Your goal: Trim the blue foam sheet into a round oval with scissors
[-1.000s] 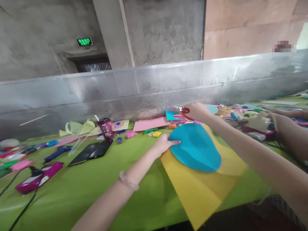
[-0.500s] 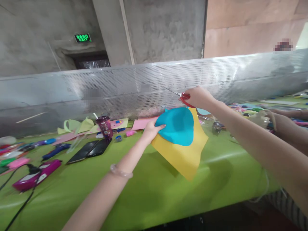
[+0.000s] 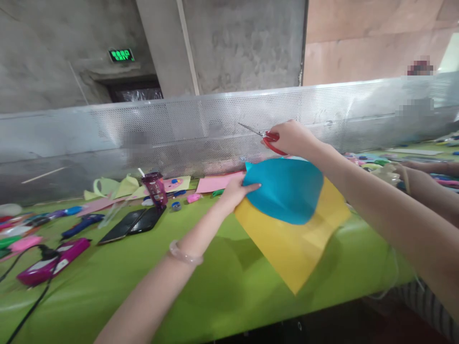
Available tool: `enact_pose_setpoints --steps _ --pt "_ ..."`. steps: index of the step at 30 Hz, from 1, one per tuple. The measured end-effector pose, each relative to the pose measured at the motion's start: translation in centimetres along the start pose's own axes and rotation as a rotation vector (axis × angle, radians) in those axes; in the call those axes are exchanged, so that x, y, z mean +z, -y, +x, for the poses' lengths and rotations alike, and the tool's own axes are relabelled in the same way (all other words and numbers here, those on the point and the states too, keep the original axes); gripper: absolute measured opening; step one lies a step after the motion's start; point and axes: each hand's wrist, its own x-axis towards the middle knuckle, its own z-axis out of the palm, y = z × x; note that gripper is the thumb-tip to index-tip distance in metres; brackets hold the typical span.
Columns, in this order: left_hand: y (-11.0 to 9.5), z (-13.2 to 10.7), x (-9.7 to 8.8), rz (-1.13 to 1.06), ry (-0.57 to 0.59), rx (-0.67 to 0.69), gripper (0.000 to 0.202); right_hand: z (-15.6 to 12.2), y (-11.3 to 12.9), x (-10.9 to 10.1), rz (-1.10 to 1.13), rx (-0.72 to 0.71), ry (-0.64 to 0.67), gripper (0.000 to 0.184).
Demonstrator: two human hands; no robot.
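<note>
Green table (image 3: 211, 306), metal mesh (image 3: 179, 126) behind. Your left hand (image 3: 236, 192) had thumb and fingers pinched on the blue sheet (image 3: 287, 191), yellow sheet (image 3: 283, 253) underneath, both over the table; your right hand (image 3: 292, 137) was curled round the scissors (image 3: 264, 136). Gripping just one side, you risked the sheets sliding apart, and exposed blades (image 3: 250, 128) could've snagged mesh. Yellow's corner pointed toward the front edge; left, toward the cup (image 3: 155, 188), you had room.

Blue rounded sheet (image 3: 287, 191), yellow sheet (image 3: 287, 243), red-handled scissors (image 3: 274, 145), green tabletop (image 3: 211, 277)
</note>
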Motion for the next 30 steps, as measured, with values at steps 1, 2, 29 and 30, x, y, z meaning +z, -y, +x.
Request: enact_pose_setpoints --steps 1,2,29,30 --pt "0.1 0.0 -0.9 0.023 -0.060 0.006 0.035 0.1 -0.1 0.0 -0.001 0.004 0.002 0.038" --pt "0.3 0.1 -1.8 0.060 -0.119 0.014 0.034 0.1 -0.3 0.0 -0.002 0.005 0.008 0.038" --pt "-0.5 -11.6 -9.4 0.462 -0.585 -0.112 0.040 0.3 -0.6 -0.3 0.097 0.145 0.018 0.035" --pt "-0.2 -12.5 -8.1 0.519 -0.618 -0.121 0.037 0.3 -0.5 -0.2 0.096 0.147 0.016 0.036"
